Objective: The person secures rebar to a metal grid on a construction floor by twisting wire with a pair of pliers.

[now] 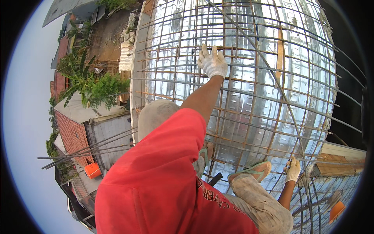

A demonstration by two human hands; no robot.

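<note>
My left hand (212,63), in a pale work glove, reaches far forward onto the rebar grid (241,95). Its fingers are spread over the bars, grasping nothing that I can see. At the lower right my right hand (293,170), gloved too, is curled closed beside the bars. A small dark bit shows at its fingertips, too little to name. The rusty and grey bars cross above shiny ribbed metal decking (237,134). One long bar (269,66) runs slantwise over the grid. Below my body a black, handle-like piece (215,179) sticks out.
My sandalled foot (257,171) stands on the grid. A wooden strip (279,54) lies among the bars. Bar ends (350,97) jut past the right edge over a dark drop. Long rods (89,150) project at the left, above lower roofs (70,134). Boards (339,162) lie at the right.
</note>
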